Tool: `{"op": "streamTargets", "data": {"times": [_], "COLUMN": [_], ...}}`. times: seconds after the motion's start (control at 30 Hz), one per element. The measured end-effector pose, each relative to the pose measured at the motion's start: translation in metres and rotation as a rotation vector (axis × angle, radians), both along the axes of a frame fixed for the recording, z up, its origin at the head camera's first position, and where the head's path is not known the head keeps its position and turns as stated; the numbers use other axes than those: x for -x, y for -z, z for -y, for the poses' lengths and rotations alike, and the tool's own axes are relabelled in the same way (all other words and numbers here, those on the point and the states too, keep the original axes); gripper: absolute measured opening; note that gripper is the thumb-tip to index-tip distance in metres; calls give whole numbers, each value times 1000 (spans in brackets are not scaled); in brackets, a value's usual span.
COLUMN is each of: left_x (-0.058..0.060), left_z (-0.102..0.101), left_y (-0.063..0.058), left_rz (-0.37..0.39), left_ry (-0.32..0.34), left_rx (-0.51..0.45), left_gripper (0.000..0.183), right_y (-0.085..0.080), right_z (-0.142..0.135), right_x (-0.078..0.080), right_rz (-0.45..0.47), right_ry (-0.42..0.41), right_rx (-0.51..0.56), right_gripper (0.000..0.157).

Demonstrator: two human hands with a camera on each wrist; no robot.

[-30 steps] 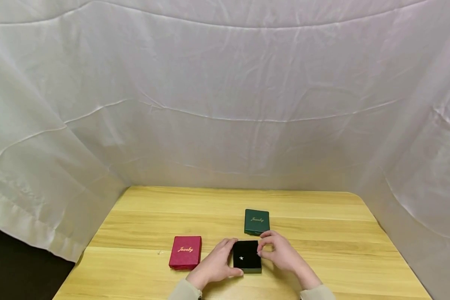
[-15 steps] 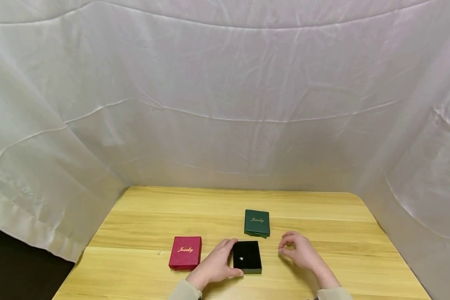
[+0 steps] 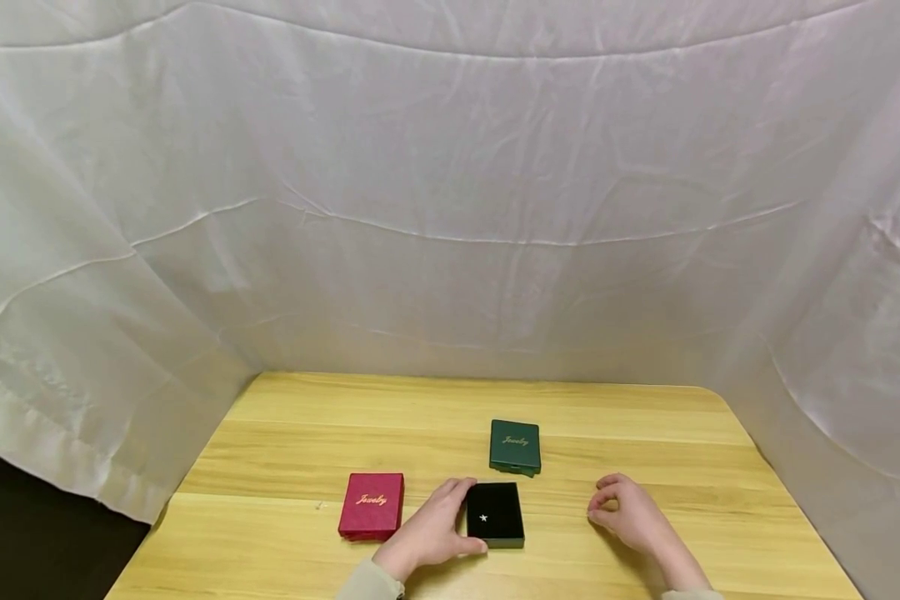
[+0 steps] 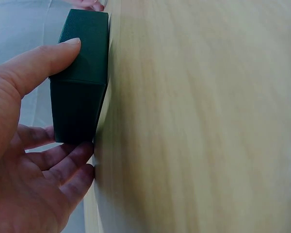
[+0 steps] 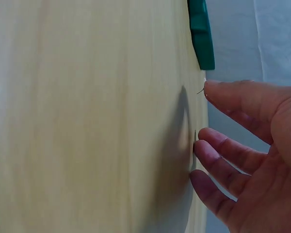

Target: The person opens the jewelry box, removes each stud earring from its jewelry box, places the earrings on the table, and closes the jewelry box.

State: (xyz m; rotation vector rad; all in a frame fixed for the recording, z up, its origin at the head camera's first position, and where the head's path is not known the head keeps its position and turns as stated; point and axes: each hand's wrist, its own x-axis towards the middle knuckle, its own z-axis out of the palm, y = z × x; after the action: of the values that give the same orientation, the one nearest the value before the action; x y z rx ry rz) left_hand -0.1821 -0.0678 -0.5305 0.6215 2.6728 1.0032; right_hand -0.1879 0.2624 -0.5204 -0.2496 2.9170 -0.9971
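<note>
My left hand [image 3: 437, 527] holds a small dark green jewelry box [image 4: 80, 104] steady on the table, thumb on its near side and fingers along its left and far sides. In the head view the box's black insert [image 3: 501, 500] faces up, bearing a tiny silver star earring [image 3: 483, 517]. My right hand [image 3: 630, 512], off to the right, pinches a small earring between thumb and forefinger. Only its thin post [image 5: 200, 91] shows in the right wrist view; the rest is hidden by the fingertips. The other fingers are loosely bent.
Behind the box lies a green lid [image 3: 515, 443] lettered "Jewelry". To the left of the left hand sits a red jewelry box [image 3: 372, 505]. Everything rests on a wooden table [image 3: 645, 425], with pale cloth [image 3: 450, 292] hanging behind it and at both sides.
My right hand has drawn away from the box's right edge and moved right, carrying the pinched earring. My left hand and the box have stayed put.
</note>
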Motion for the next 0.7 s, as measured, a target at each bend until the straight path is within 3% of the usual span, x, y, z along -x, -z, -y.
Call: {"op": "streamTargets", "data": {"times": [0.7], "left_x": [0], "left_z": [0], "left_y": [-1], "left_rz": [0], "left_ry": [3], "left_rx": [-4], "left_gripper": [93], "right_y": [2], "right_z": [-15], "right_x": [-4], "right_rz": [40], "right_ry": [37], "right_rx": [8], "right_gripper": [15]}}
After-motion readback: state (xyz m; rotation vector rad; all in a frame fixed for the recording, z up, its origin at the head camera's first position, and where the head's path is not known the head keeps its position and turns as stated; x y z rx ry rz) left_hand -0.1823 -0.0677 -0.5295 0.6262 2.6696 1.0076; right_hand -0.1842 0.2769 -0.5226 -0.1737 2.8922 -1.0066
